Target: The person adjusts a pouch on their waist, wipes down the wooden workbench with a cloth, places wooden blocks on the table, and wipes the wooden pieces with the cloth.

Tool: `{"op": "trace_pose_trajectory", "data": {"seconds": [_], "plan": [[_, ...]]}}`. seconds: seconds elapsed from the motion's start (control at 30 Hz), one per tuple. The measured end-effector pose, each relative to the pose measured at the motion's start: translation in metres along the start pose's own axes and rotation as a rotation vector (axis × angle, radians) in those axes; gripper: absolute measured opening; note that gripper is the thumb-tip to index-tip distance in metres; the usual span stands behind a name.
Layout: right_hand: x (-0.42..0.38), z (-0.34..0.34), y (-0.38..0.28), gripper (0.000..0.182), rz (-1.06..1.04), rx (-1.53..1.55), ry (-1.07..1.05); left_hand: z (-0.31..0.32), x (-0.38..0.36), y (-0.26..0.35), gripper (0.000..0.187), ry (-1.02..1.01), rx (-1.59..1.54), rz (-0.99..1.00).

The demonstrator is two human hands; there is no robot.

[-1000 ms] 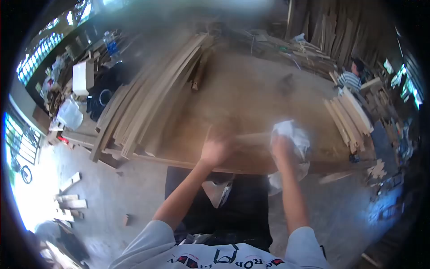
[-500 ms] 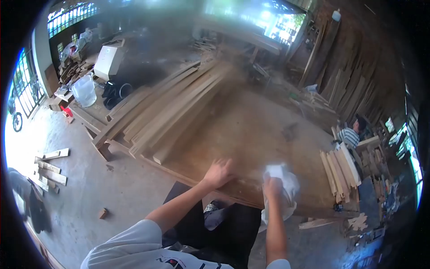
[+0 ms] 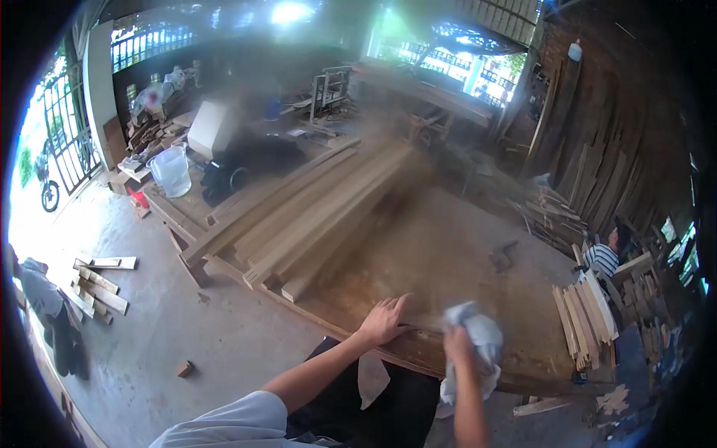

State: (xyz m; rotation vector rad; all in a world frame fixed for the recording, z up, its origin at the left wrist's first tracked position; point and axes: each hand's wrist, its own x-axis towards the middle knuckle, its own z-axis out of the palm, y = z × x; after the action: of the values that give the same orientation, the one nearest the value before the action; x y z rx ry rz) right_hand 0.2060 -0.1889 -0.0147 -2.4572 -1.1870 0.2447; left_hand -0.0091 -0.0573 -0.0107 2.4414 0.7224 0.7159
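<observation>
My right hand [image 3: 458,345] is closed on a crumpled white cloth [image 3: 482,332] over the near edge of the wooden table [image 3: 478,272]. My left hand [image 3: 384,321] rests at the same edge, fingers pointing right, beside what looks like a narrow strip of wood [image 3: 426,322]; whether the fingers grip it is unclear. Long wooden boards [image 3: 314,205] lie in a stack on the table's left part. A pale scrap [image 3: 373,379] shows below my left wrist, above my dark trousers.
Shorter wood pieces [image 3: 582,317] lie at the table's right end. Near them is a person in a striped shirt [image 3: 602,257]. A clear bucket [image 3: 171,172] stands at the left back. Wood offcuts [image 3: 97,287] and a small block [image 3: 185,369] lie on the floor.
The view has shifted, so the table and boards appear lower and further right. The cloth looks more bunched above my right hand, and the pale scrap now shows below my left wrist.
</observation>
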Motion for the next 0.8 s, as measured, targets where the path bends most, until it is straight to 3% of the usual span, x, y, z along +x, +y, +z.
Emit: {"op": "trace_pose_trajectory", "data": {"seconds": [0.1, 0.17, 0.2, 0.23, 0.27, 0.37, 0.43, 0.5, 0.57, 0.6, 0.63, 0.67, 0.7, 0.73, 0.8], "plan": [[0.015, -0.01, 0.062, 0.047, -0.176, -0.095, 0.41, -0.002, 0.004, 0.004, 0.083, 0.037, 0.006, 0.054], [0.009, 0.002, 0.049, 0.048, -0.163, -0.104, 0.357, 0.003, 0.004, 0.002, 0.078, 0.077, 0.049, 0.106], [0.011, 0.004, 0.039, 0.031, -0.193, -0.107, 0.188, 0.003, 0.004, 0.002, 0.078, 0.069, 0.036, 0.095], [0.019, 0.026, 0.041, 0.03, -0.354, -0.061, 0.232, 0.001, 0.005, 0.002, 0.079, 0.062, 0.026, 0.083], [0.014, 0.024, 0.015, 0.029, -0.26, -0.086, 0.097, 0.0, 0.003, 0.001, 0.08, 0.052, 0.017, 0.071], [0.006, 0.049, -0.03, 0.031, -0.476, 0.007, 0.163, 0.005, 0.003, -0.002, 0.079, 0.073, 0.097, 0.046], [0.011, 0.081, -0.031, 0.036, -0.63, -0.122, 0.17, 0.011, 0.003, -0.007, 0.081, 0.074, 0.101, 0.049], [0.004, 0.05, -0.044, 0.039, -0.681, -0.009, 0.21, 0.011, 0.002, -0.01, 0.079, 0.085, 0.151, 0.06], [0.013, 0.049, -0.013, 0.039, -0.373, 0.096, 0.076, 0.012, 0.002, -0.009, 0.079, 0.09, 0.158, 0.03], [0.021, 0.03, 0.006, 0.038, -0.172, -0.026, -0.102, 0.004, 0.0, -0.002, 0.074, 0.105, 0.144, 0.024], [0.008, 0.012, 0.018, 0.041, -0.19, 0.034, 0.194, 0.001, 0.0, 0.001, 0.072, 0.087, 0.146, 0.03], [0.014, 0.006, 0.045, 0.044, -0.248, -0.049, 0.324, 0.0, 0.0, 0.001, 0.07, 0.073, 0.143, 0.039], [0.017, -0.004, 0.059, 0.032, -0.372, -0.098, 0.44, -0.001, 0.001, 0.002, 0.068, 0.057, 0.139, 0.047], [0.016, 0.0, 0.068, 0.03, -0.31, -0.149, 0.413, -0.001, 0.002, 0.003, 0.059, 0.096, 0.143, 0.082], [0.01, 0.005, 0.05, 0.026, -0.276, -0.18, 0.339, 0.004, 0.004, 0.002, 0.058, 0.08, 0.115, 0.084]]}}
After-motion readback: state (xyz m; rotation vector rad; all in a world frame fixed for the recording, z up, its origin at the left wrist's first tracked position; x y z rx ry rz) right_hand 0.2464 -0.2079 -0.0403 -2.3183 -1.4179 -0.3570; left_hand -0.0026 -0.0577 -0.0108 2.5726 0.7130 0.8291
